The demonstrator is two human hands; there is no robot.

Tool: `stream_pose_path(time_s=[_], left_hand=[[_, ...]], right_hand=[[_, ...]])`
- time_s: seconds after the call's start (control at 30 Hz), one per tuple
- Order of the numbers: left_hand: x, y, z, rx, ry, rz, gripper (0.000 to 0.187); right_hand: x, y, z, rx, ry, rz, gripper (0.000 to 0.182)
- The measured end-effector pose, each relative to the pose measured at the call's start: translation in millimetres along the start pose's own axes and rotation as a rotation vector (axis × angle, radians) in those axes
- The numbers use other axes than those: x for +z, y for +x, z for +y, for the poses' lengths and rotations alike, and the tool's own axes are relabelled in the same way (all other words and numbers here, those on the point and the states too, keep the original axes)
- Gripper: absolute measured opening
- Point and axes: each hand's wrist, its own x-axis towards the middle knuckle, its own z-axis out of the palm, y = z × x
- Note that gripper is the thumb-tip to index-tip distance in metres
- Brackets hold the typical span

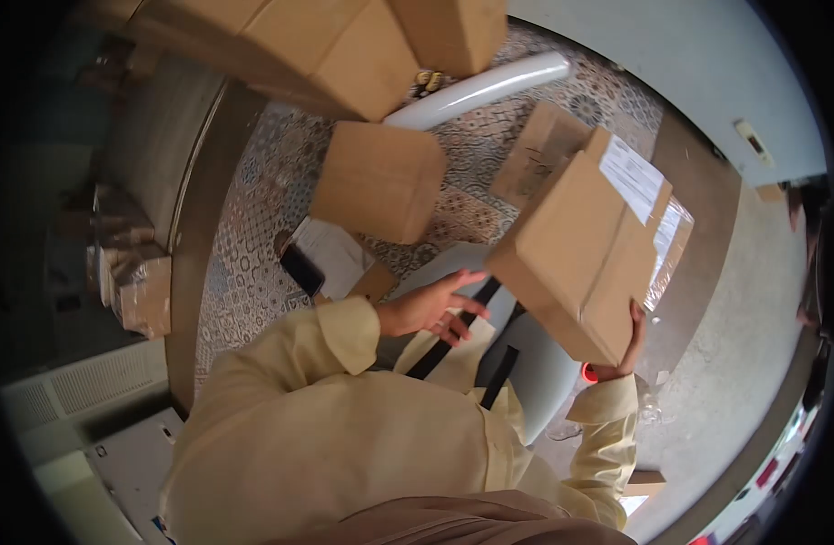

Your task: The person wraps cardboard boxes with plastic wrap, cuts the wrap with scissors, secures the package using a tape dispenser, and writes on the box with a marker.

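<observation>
A closed brown cardboard box (pixel 571 250) is held up at a tilt on the right, with white paper labels (pixel 630 173) on its far side. My right hand (pixel 632 343) grips it by its near right corner, the fingers partly hidden under and behind it. Just left of the box, my left hand (pixel 430 307) hangs in front of my lap with its fingers spread and nothing in them. A dark phone (pixel 302 270) lies on a white sheet of paper (pixel 335 257) beyond that hand.
On the patterned floor mat stand another cardboard box (pixel 380 182) and a flatter one (pixel 537 150). A white plastic roll (pixel 480 91) lies behind them. Large cartons (pixel 362 68) stand at the top left, and a wrapped parcel (pixel 144 291) sits at the far left.
</observation>
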Motion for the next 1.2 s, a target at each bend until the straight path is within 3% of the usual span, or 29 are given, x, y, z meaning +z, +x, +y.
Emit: stream_pose_path(time_s=[0.03,0.07,0.1,0.17,0.27,0.37,0.47,0.5,0.57,0.67,0.73,0.8,0.83,0.9,0.93,1.0,1.13,1.17,1.2], left_hand=[[-15.5,-18.5,-21.6,0.023,0.054,0.163,0.064],[-30.8,-33.9,-40.8,0.039,0.109,0.321,0.061],[-45.7,-46.2,-57.3,0.058,0.101,0.307,0.061],[-73.5,-73.8,-87.1,0.162,0.307,0.656,0.054],[-106.7,-100.1,-101.7,0.299,0.145,0.693,0.051],[-135.6,-115.1,-118.0,0.413,0.189,0.735,0.049],[-157.8,-122.8,-137.3,0.463,0.197,0.787,0.045],[-162.9,-123.3,-141.7,0.461,0.190,0.787,0.045],[-170.7,-122.1,-152.0,0.407,0.214,0.791,0.044],[-188.7,-97.5,-162.7,0.481,0.230,0.719,0.047],[-173.9,-92.1,-138.9,0.515,0.265,0.732,0.052],[-163.4,-74.7,-121.1,0.792,0.353,0.958,0.057],[-156.2,-73.0,-105.4,0.783,0.347,0.969,0.057],[-141.4,-73.7,-77.7,1.025,0.850,1.115,0.057],[-139.7,-68.1,-80.8,1.019,0.845,1.121,0.057],[-139.4,-56.2,-90.0,0.890,0.815,0.860,0.056],[-130.3,-50.3,-118.0,0.700,0.854,0.743,0.053],[-127.4,-51.6,-123.6,0.714,0.878,0.738,0.052],[-126.2,-52.2,-127.5,0.730,0.901,0.732,0.051]], right_hand=[[12.3,7.7,9.0,0.115,0.011,-0.099,0.048],[30.8,12.0,22.3,0.108,-0.067,-0.081,0.046],[54.8,15.5,35.9,0.096,-0.143,-0.061,0.044],[99.3,23.0,64.1,0.032,-0.346,-0.220,0.050],[171.9,35.0,111.8,0.045,-0.358,-0.398,0.054],[211.6,65.7,172.4,-0.090,-0.395,-0.429,0.065],[214.2,92.0,219.9,0.025,-0.712,-0.154,0.068],[202.9,108.4,232.5,0.030,-0.717,-0.153,0.068],[175.7,140.1,251.4,-0.286,-1.171,-0.078,0.067],[167.1,146.9,273.1,-0.372,-1.240,0.094,0.061],[175.7,129.2,279.6,-0.370,-1.265,0.147,0.052],[180.2,114.3,286.0,-0.513,-1.040,0.090,0.046],[183.3,111.9,287.2,-0.501,-1.043,0.083,0.046],[187.1,112.3,286.9,-0.588,-0.944,0.010,0.041],[188.2,113.2,284.4,-0.581,-0.948,0.005,0.041],[191.8,121.3,277.6,-0.567,-1.022,-0.061,0.041],[200.4,114.8,276.3,-0.434,-1.031,0.019,0.042],[208.1,100.8,266.0,-0.221,-1.033,0.035,0.043],[215.9,91.8,261.9,-0.217,-1.036,0.030,0.043]])
